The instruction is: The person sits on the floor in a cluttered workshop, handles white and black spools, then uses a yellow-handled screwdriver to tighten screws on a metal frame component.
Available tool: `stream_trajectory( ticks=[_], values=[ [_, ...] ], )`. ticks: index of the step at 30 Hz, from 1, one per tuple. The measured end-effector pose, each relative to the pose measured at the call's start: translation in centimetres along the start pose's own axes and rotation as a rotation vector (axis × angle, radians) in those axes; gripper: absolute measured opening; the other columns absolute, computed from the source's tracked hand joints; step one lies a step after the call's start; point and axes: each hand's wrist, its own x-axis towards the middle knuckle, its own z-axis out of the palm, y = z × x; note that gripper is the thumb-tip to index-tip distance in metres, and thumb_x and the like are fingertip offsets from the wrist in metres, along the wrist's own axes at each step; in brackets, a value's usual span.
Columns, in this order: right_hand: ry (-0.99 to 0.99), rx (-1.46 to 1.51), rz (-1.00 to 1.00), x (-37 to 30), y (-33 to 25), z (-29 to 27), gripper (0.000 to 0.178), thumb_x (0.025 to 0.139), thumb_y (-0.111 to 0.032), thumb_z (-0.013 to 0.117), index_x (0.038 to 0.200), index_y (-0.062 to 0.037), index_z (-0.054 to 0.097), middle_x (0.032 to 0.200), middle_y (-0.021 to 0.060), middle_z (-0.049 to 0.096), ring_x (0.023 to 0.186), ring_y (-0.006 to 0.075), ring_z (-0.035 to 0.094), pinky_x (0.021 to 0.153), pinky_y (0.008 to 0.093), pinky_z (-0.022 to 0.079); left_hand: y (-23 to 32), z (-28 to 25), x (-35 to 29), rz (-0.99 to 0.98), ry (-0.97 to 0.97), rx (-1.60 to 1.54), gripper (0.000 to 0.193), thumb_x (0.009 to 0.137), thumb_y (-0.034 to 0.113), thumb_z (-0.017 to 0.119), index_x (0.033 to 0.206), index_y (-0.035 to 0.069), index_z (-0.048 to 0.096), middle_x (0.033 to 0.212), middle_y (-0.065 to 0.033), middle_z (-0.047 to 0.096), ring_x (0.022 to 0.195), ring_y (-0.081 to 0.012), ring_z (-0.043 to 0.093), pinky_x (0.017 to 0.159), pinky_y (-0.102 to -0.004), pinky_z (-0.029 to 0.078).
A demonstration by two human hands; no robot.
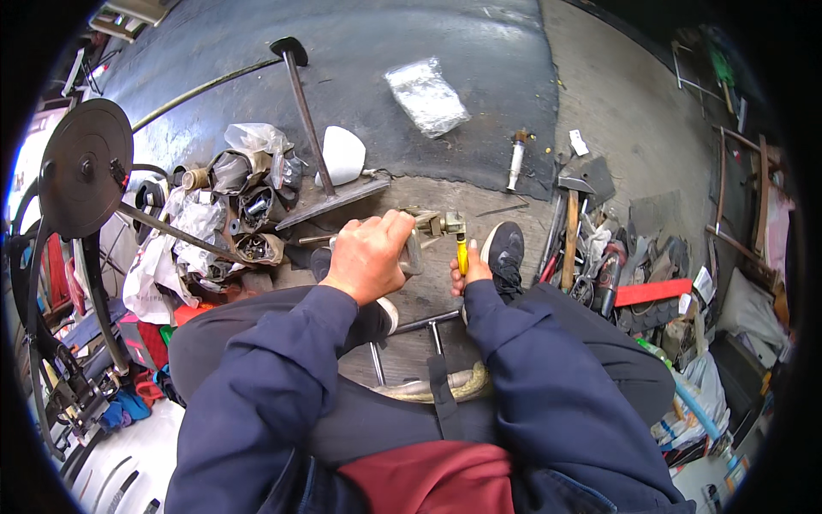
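Note:
My left hand (368,257) is wrapped round a grey metal piece (413,255) whose curved end shows beside the knuckles. Just ahead and to the right of it is a metal fitting (451,223), worn and brassy in places. My right hand (471,272) is closed on a yellow-handled tool (463,257). That tool stands roughly upright, with a dark collar at the top that meets the metal fitting. Its tip cannot be made out. Both hands are between my knees, above the wooden board floor, with my black shoes (505,248) on either side.
A metal stand (312,128) with a flat foot is ahead left, near a white rounded piece (342,154). Bags of parts (248,201) and a black disc (86,167) are at left. A hammer (572,231), a red bar (653,292) and mixed tools lie right. Clear plastic (426,96) lies ahead.

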Motion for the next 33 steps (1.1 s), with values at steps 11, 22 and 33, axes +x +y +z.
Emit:
stream_trajectory(
  ticks=[11,22,33],
  values=[
    [0.106,-0.589,-1.047,-12.6,-7.8,4.4,0.026,0.102,-0.012,0.064,0.127,-0.0075,0.070,0.068,0.0117,0.068,0.063,0.0203,0.071,0.061,0.0341,0.055,0.5,0.5,-0.9,0.012,0.027,-0.038,0.038,0.071,0.006,0.069,0.108,0.011,0.059,0.090,-0.0057,0.064,0.082,-0.0275,0.070,0.071,-0.0432,0.051],
    [0.080,-1.191,-0.739,6.1,-16.2,3.3,0.031,0.098,-0.040,0.067,0.112,-0.0171,0.081,0.104,0.0156,0.078,0.103,0.0350,0.074,0.093,0.0442,0.057,1.0,0.4,-1.0,0.089,-0.109,-0.055,0.041,0.068,0.010,0.073,0.106,0.013,0.057,0.092,-0.0033,0.061,0.086,-0.0251,0.068,0.072,-0.0428,0.049],
    [-0.110,-0.195,0.007,5.7,-2.0,-0.8,0.079,0.110,-0.063,0.030,0.106,0.0012,0.075,0.066,0.0042,0.062,0.044,0.0139,0.051,0.039,0.0324,0.047,0.6,0.5,1.4,0.009,-0.054,0.006,0.043,0.066,0.005,0.071,0.107,0.012,0.059,0.088,-0.0045,0.061,0.079,-0.0249,0.068,0.069,-0.0407,0.050]
  ],
)
